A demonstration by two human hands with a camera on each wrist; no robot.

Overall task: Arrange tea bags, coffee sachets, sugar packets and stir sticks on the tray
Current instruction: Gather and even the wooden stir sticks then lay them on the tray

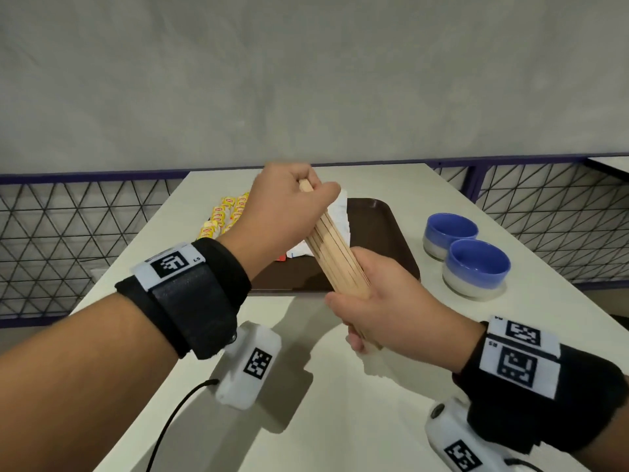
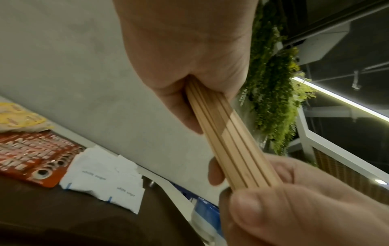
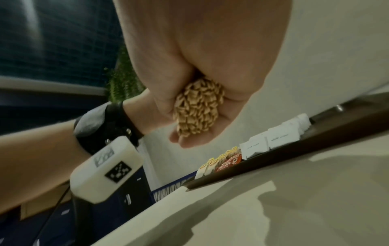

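Both hands hold one bundle of wooden stir sticks (image 1: 335, 253) above the near edge of the brown tray (image 1: 384, 233). My left hand (image 1: 289, 206) grips the bundle's far end; my right hand (image 1: 377, 301) grips its near end. In the left wrist view the stir sticks (image 2: 229, 143) run from the left hand (image 2: 189, 55) to the right hand (image 2: 294, 196). The right wrist view shows the stick ends (image 3: 197, 109) in the right hand (image 3: 200, 66). On the tray lie yellow tea bags (image 1: 226, 214), red coffee sachets (image 2: 31, 154) and white sugar packets (image 2: 105, 181).
Two blue bowls (image 1: 451, 233) (image 1: 476, 267) stand on the white table (image 1: 340, 386) to the right of the tray. A wire-mesh railing (image 1: 68, 233) runs behind and beside the table, with a grey wall beyond.
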